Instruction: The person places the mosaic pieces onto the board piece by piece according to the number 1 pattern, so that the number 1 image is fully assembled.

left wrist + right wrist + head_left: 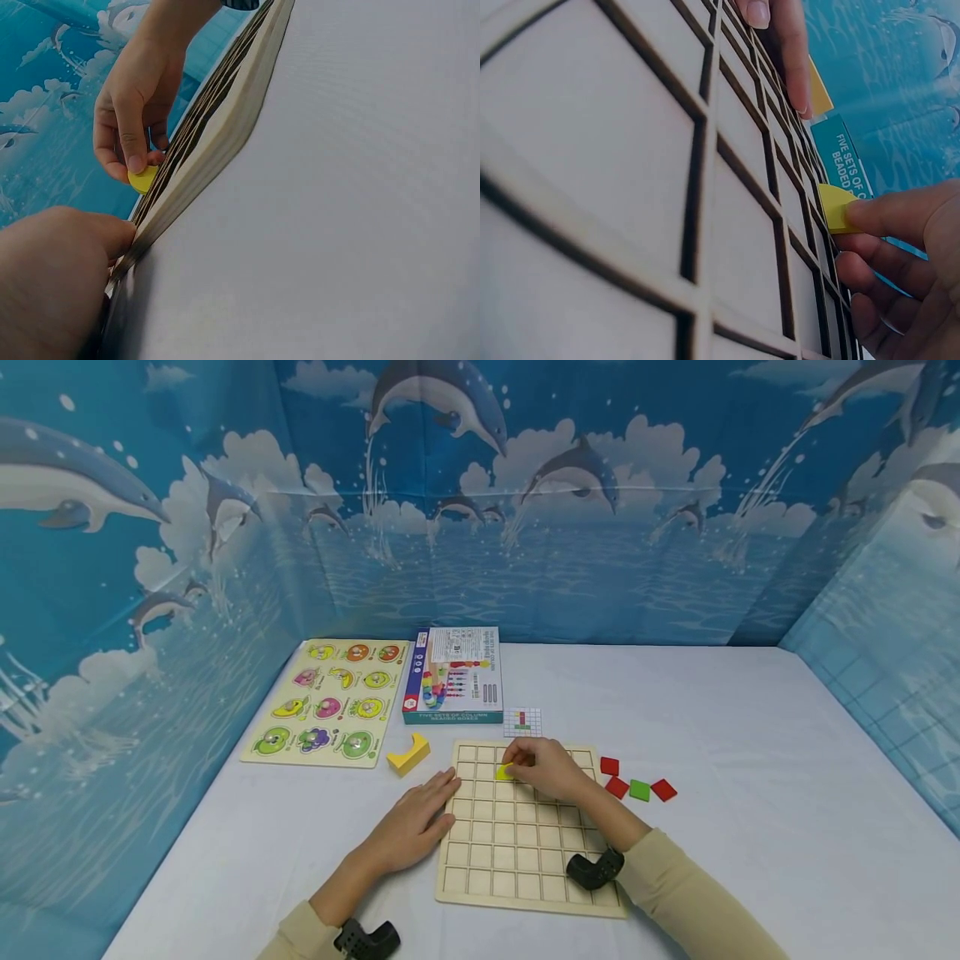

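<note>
A square wooden grid board [504, 858] with raised ridges lies on the white table. My right hand [551, 768] pinches a small yellow tile with a curved edge [831, 204] between thumb and fingers, over the board's upper rows. In the left wrist view the yellow tile [141, 179] shows right at the grid's ridges. With fingers extended, my left hand [411, 827] rests at the board's left edge, fingertips on its rim. To the right of the board lie several red tiles [610, 766] and a green tile [639, 790].
A small pattern card [522, 722] lies behind the board, near a boxed set [454, 681]. Left of that is a fruit picture board [330, 702]. A yellow block with a curved cutout [409, 755] sits by the left hand. A dolphin-print curtain [480, 568] hangs behind.
</note>
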{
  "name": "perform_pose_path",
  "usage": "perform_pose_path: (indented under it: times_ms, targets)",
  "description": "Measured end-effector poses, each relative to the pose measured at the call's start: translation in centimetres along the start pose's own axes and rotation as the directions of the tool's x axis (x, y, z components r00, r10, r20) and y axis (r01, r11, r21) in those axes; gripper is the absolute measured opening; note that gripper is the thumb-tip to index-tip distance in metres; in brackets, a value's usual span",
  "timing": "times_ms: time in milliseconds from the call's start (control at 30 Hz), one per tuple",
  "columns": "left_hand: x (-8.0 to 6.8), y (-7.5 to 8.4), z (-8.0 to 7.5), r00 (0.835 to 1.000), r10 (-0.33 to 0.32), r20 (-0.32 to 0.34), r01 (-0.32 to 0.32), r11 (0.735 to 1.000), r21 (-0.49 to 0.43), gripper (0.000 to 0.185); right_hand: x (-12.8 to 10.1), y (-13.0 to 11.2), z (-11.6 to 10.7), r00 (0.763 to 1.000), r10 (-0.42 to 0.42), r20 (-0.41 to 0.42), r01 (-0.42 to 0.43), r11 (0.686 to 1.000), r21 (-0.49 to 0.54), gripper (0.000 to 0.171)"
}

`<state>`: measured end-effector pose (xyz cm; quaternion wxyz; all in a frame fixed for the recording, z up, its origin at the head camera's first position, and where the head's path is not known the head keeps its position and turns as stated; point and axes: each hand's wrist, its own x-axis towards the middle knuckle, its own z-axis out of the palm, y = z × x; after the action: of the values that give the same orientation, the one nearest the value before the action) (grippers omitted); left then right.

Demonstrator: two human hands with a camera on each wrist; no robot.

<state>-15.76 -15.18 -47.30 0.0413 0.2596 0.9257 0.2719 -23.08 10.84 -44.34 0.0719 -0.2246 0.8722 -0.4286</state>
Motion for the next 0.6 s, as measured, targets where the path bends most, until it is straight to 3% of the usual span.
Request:
perform_pose_path:
  times_ms: [600]
  targets:
    - [-0.04,-0.14,0.17,1.000,0.000,-0.010,0.000,1.000,0.009,0.054,-0.16,-0.27,-0.07,1.000,-0.013,-0.002,0.013,0.999,-0.046,0.005]
